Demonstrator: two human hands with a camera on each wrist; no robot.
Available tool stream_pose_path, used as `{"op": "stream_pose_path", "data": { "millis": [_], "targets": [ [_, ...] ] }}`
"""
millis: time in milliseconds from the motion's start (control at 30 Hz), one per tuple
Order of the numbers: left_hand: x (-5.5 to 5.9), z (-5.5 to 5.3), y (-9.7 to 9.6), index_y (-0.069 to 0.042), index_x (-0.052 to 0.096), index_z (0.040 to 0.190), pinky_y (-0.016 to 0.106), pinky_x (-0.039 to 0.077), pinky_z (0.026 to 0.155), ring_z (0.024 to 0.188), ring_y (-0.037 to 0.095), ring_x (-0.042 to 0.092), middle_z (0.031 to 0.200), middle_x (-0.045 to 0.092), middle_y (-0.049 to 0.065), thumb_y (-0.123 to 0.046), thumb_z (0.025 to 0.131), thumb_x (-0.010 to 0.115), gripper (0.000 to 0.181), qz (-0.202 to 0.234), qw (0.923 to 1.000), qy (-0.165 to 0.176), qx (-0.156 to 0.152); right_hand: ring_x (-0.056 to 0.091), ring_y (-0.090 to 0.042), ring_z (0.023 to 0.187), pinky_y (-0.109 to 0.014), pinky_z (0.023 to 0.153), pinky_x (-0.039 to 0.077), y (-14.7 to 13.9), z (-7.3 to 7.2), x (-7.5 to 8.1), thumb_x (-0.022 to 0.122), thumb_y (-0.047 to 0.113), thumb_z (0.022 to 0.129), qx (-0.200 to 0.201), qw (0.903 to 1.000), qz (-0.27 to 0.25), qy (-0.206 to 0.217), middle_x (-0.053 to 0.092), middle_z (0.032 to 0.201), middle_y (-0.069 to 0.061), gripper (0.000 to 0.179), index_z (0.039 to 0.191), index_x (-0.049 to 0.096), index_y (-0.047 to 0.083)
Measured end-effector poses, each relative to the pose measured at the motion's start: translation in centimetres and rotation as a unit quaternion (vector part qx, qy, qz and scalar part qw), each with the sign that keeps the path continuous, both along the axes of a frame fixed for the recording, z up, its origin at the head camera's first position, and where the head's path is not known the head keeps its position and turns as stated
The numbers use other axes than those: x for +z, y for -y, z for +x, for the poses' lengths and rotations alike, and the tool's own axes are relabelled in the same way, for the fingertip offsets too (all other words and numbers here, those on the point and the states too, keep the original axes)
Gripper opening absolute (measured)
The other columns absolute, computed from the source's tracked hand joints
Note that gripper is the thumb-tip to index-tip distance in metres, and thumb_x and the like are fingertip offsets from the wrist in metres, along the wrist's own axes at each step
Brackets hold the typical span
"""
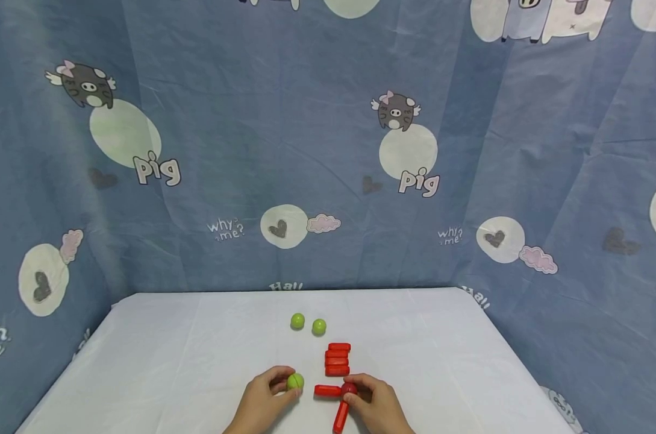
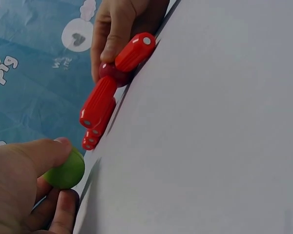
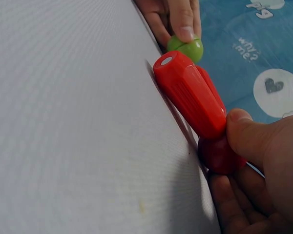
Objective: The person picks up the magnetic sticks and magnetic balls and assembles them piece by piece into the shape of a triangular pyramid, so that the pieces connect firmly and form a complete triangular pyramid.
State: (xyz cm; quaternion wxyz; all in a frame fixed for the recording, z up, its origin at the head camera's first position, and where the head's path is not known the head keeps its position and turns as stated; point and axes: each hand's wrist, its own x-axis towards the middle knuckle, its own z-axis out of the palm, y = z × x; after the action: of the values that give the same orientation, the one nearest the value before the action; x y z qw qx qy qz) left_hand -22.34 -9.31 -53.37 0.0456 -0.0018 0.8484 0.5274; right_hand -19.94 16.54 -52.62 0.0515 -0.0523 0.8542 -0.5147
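Clock directions are taken from the dark red ball as the head view shows it, low on the white counter. The right hand, at about 4 o'clock, pinches that ball between thumb and fingers. One red rod touches the ball and points to 9 o'clock; a second red rod touches it too and points just past 6. Farther out at 9 o'clock, the left hand pinches a green ball with thumb and fingers, apart from the rods. Near 11 o'clock, four more red rods lie side by side in a row. Beyond them, also towards 11, two loose green balls rest near each other. A blue pig-print curtain hangs at 12.
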Motion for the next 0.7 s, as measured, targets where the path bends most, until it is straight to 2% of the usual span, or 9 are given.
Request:
{"op": "stream_pose_path", "data": {
  "millis": [433, 700],
  "targets": [
    [0.11, 0.79, -0.28, -0.009, 0.07, 0.12, 0.032, 0.06, 0.086, 0.101, 0.014, 0.07, 0.117, 0.072, 0.005, -0.026, 0.081, 0.087, 0.045, -0.002, 0.9993, 0.036, 0.006, 0.066, -0.015, 0.093, -0.032, 0.084, 0.059, 0.17, 0.36, -0.06, 0.079, 0.022, 0.089, 0.006, 0.9999, -0.011, 0.002, 0.073, 0.107, -0.002, 0.032, 0.119, 0.073, 0.011],
    [0.33, 0.93, -0.19, -0.006, 0.069, 0.12, 0.03, 0.06, 0.084, 0.101, 0.015, 0.071, 0.117, 0.072, 0.007, -0.024, 0.082, 0.086, 0.045, 0.017, 0.9994, 0.029, -0.013, 0.066, -0.013, 0.09, -0.025, 0.081, 0.057, 0.49, 0.44, 0.09, 0.08, 0.022, 0.088, 0.012, 0.9998, 0.0, -0.016, 0.073, 0.102, 0.001, 0.032, 0.118, 0.074, 0.011]
  ]
}}
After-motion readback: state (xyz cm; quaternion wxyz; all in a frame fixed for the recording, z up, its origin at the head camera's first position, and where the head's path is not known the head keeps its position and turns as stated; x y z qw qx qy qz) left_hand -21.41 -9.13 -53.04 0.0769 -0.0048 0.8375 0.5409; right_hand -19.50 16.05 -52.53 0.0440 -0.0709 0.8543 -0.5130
